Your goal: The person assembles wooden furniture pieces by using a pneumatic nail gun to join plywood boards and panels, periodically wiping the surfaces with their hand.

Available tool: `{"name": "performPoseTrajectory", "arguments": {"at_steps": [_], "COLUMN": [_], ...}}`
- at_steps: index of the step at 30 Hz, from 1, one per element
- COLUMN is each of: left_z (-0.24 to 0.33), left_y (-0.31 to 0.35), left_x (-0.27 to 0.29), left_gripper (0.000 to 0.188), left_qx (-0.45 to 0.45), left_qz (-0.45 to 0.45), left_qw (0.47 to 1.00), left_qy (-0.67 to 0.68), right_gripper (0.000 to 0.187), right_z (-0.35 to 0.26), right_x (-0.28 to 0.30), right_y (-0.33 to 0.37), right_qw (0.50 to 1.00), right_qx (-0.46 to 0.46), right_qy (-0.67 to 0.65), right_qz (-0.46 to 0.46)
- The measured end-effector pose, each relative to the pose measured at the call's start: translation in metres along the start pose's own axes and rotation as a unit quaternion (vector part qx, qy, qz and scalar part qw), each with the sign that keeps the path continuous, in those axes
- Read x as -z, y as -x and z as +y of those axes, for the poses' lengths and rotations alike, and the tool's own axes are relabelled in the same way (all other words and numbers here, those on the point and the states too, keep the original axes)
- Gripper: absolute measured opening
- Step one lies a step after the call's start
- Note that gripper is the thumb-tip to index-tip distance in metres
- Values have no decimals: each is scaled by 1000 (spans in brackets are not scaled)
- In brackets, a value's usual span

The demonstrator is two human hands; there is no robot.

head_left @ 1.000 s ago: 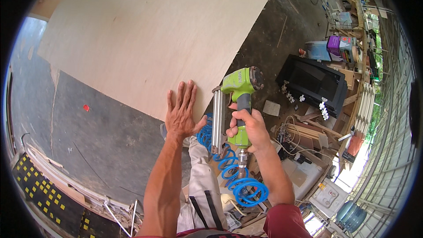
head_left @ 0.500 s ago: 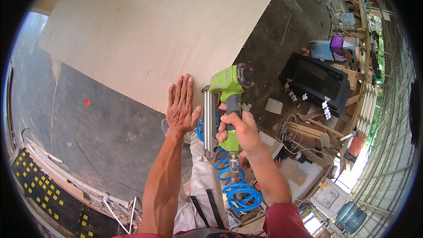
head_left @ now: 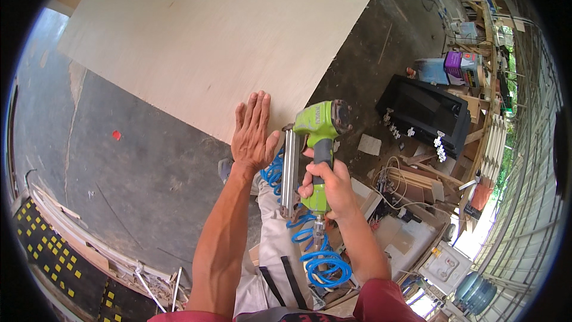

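Observation:
A large pale plywood sheet point(head_left: 208, 36) fills the upper part of the view. My left hand point(head_left: 253, 134) lies flat near its closest corner, fingers stretched out and pointing away from me. To the right of it, my right hand point(head_left: 328, 185) is wrapped round the grip of a green nail gun point(head_left: 314, 120). The gun's nose rests at or just over the sheet's edge; whether it touches cannot be made out. Its silver magazine point(head_left: 289, 173) runs back toward me. A coiled blue air hose point(head_left: 326, 268) hangs from the base of the grip.
Grey concrete floor point(head_left: 137, 185) spreads left of the sheet, with a red spot point(head_left: 116, 135) on it. On the right lie a black screen-like panel point(head_left: 424, 110), several boxes, wood offcuts point(head_left: 417, 182) and a loose pale cable. A blue water bottle point(head_left: 475, 294) stands at lower right.
The nail gun in my right hand has shifted slightly right and toward me. My left hand has slid a little right and away from me along the sheet.

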State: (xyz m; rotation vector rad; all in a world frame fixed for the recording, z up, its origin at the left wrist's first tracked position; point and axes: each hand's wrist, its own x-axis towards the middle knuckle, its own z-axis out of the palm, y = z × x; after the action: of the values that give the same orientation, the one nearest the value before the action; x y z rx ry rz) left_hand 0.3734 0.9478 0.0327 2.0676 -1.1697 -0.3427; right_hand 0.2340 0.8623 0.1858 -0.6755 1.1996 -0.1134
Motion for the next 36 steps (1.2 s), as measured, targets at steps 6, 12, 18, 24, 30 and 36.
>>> {"name": "performPoseTrajectory", "arguments": {"at_steps": [6,12,18,24,30,36], "left_z": [-10,-78,-78,-80,-78,-80], "left_y": [-14,-30,-37,-35,-36,-38], "left_x": [14,52,52,51,52,47], "left_gripper": [62,60,64,64,63,62], "left_qx": [28,40,97,91,77,79], "left_qz": [22,123,127,131,138,131], "left_qw": [977,988,966,967,964,966], "left_qy": [210,-85,-201,-197,-212,-208], "right_gripper": [43,37,36,38,32,26], "right_z": [22,19,20,29,36,39], "right_x": [6,3,-3,-22,-22,-18], "right_y": [14,10,16,18,17,26], "right_qw": [999,1000,999,999,1000,999], "right_qx": [-12,-6,-13,-35,-24,0], "right_qy": [-23,4,-20,-19,1,-22], "right_qz": [31,20,27,21,17,24]}}
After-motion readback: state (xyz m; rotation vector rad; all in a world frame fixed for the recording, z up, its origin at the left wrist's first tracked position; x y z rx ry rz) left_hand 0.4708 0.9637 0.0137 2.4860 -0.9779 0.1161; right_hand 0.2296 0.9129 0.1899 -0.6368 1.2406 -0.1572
